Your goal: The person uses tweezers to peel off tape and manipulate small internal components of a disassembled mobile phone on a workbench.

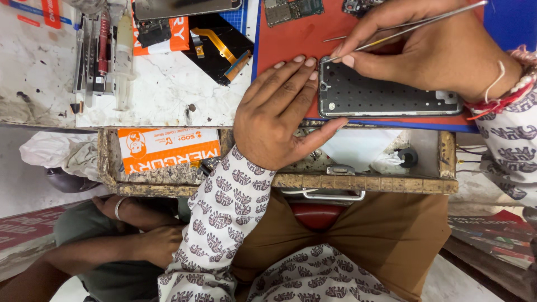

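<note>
A grey phone frame [386,95] lies on a red mat [296,33] at the table's near edge. My left hand [277,114] rests flat on the mat's edge. Its fingertips press against the frame's left end and its thumb runs along the frame's near side. My right hand [436,50] pinches thin metal tweezers [403,28], whose tips touch the frame's far left corner. Beaded and red thread bracelets circle my right wrist.
Below the table an open wooden drawer [363,183] holds an orange box [168,146], white paper and a black knob [408,156]. Hand tools [98,50], a black panel with an orange flex cable [221,47] and circuit boards [293,10] lie farther back. Another person's folded hands [145,235] are at lower left.
</note>
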